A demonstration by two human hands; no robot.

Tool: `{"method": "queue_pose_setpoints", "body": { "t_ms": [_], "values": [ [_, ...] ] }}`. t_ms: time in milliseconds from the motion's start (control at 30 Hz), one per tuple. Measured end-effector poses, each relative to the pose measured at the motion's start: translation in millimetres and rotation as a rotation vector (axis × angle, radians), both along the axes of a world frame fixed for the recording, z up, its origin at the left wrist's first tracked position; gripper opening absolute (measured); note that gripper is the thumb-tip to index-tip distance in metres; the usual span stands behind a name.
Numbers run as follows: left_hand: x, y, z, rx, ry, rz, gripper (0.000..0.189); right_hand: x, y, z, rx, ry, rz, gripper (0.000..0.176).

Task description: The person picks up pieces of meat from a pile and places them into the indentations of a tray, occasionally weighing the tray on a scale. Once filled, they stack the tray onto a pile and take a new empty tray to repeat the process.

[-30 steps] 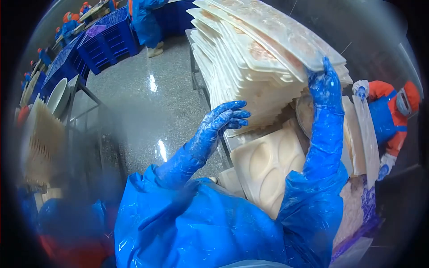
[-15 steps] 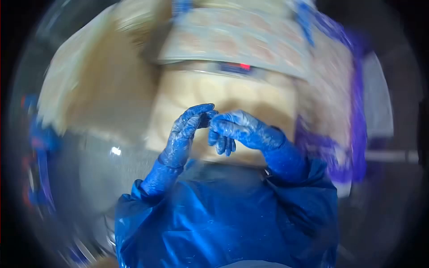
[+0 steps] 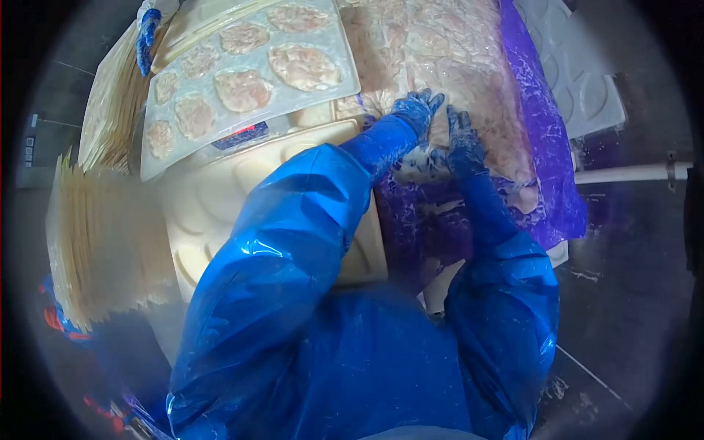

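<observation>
A large slab of pale pink raw meat lies on purple plastic sheeting. Both my gloved hands reach onto its near part. My left hand rests on the meat with its fingers stretched forward and slightly bent. Just to its right, my right hand lies on the meat, fingers extended. Neither hand visibly holds a piece. Left of the slab, a translucent sheet carries several flattened oval meat portions. Under my left arm is a cream moulded tray with round hollows.
Another person's blue-gloved hand is at the upper left, beside a stack of sheets. A blurred second stack stands nearer. A small display with red digits sits between sheet and tray. White moulded trays lie at right.
My hands, close together over the cream tray before, have moved right and forward onto the meat slab. The view has shifted, and another person's hand now shows at upper left.
</observation>
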State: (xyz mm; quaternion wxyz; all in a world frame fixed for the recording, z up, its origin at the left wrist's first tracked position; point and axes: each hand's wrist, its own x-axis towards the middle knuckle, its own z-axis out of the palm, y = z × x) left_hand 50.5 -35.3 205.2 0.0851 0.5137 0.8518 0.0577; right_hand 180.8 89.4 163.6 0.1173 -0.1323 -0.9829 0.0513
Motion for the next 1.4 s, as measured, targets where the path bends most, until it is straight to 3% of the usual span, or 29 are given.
{"method": "queue_pose_setpoints", "body": {
  "t_ms": [167,367,500,667,800,867,967,1033,1067,1100,1133,1167,1200,1233,1267,1333,1367,1400],
  "values": [
    [-18,11,-43,0.161,-0.173,-0.037,0.056,-3,15,-23,-0.212,0.200,0.056,0.076],
    [45,-15,-19,0.240,-0.185,-0.015,0.052,4,8,-22,-0.206,0.209,0.150,0.068],
    [53,-39,5,0.377,-0.372,0.030,0.050,-1,12,-10,-0.200,0.193,0.135,0.064],
    [47,-88,55,0.806,-0.813,0.066,0.047,-12,-8,20,-0.250,0.238,0.126,0.058],
    [51,-148,97,1.224,-1.172,-0.003,0.045,-20,-71,84,-0.438,0.419,0.228,0.053],
    [56,-197,115,1.465,-1.230,-0.107,0.044,-29,-125,112,-0.574,0.468,0.365,0.051],
    [66,-301,119,1.732,-1.037,-0.233,0.043,-18,-228,132,-0.663,0.375,0.715,0.048],
    [75,-380,84,1.280,-0.455,0.178,0.050,-23,-282,129,-0.541,0.208,1.041,0.046],
    [78,-413,78,0.986,-0.329,0.279,0.045,-25,-290,120,-0.545,0.114,1.086,0.045],
    [82,-450,76,0.541,-0.186,0.312,0.044,-23,-292,111,-0.631,-0.014,0.986,0.042],
    [90,-475,55,0.404,0.012,0.373,0.040,-20,-287,103,-0.718,-0.132,0.900,0.040],
    [97,-488,58,0.477,0.074,0.485,0.039,-25,-288,102,-0.712,-0.135,0.855,0.040],
    [105,-492,62,0.541,0.138,0.608,0.038,-26,-294,102,-0.870,0.005,0.680,0.031],
    [108,-486,50,0.538,0.111,0.590,0.038,-27,-303,101,-0.943,0.066,0.577,0.027],
    [111,-480,34,0.837,-0.238,0.612,0.039,-28,-312,99,-1.019,0.134,0.476,0.023],
    [112,-479,34,0.756,-0.346,0.557,0.037,-36,-336,96,-0.454,0.111,0.943,0.017],
    [112,-479,35,0.714,-0.399,0.531,0.036,-30,-338,87,-0.244,0.261,1.059,0.013],
    [107,-483,47,0.764,-0.411,0.554,0.029,-30,-331,84,-0.240,0.263,1.052,0.013]
  ]
}}
